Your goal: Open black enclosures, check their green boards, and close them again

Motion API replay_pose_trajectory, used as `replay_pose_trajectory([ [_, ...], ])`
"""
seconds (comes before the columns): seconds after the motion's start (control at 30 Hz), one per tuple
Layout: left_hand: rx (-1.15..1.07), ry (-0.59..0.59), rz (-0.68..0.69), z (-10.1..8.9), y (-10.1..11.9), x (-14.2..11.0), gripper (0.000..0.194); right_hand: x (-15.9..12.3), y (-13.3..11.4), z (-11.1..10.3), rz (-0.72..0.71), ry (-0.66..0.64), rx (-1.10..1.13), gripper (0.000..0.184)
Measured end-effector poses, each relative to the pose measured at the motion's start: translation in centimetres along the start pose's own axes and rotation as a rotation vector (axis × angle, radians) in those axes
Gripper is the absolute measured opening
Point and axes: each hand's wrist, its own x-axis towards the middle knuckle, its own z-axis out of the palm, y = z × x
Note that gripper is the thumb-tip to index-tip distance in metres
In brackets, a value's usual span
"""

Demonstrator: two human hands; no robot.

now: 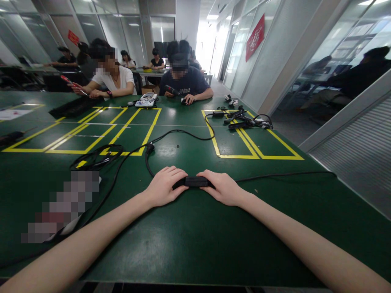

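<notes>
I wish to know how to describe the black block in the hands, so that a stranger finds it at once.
On the big green table, look to the near middle, where the left hand and right hand almost meet. Between them is a small, oblong black block. Unlike the black box by the tangled cables farther back, this block is held at both ends.

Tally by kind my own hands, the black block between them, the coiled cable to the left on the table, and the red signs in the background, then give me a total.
Hands: 2 (left hand, right hand)
Black block: 1
Coiled cable: 1
Signs: 2 (left red sign, right red sign)
Total: 6
</notes>
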Motion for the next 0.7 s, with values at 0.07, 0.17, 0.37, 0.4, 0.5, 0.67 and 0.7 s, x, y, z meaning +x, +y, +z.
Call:
replay_pose_trajectory([
  [0.07, 0.001, -0.004, -0.005, -0.01, 0.07, 0.03, 0.021, 0.02, -0.01, -0.03, -0.001, -0.003, 0.001, 0.027],
  [0.17, 0.003, -0.011, -0.011, -0.02, 0.12, 0.07, 0.021, -0.01, 0.03, -0.08, -0.004, -0.002, 0.006, 0.028],
  [0.37, -0.02, 0.002, -0.019, -0.01, 0.08, -0.06, 0.023, -0.08, 0.13, -0.1, -0.016, 0.004, -0.005, 0.026],
  [0.4, -0.024, 0.013, -0.018, 0.02, 0.08, -0.08, 0.025, -0.07, 0.14, -0.07, -0.019, 0.006, -0.009, 0.025],
  [0.5, -0.017, 0.034, 0.001, 0.1, 0.11, -0.09, 0.037, -0.02, 0.17, 0.03, -0.034, 0.015, -0.026, 0.026],
  [0.67, 0.017, 0.013, 0.026, 0.07, 0.19, -0.08, 0.036, -0.01, 0.12, -0.04, -0.056, 0.02, -0.059, 0.026],
  [0.7, 0.023, 0.014, 0.027, 0.02, 0.21, -0.09, 0.036, 0.0, 0.1, -0.08, -0.057, 0.022, -0.065, 0.026],
])
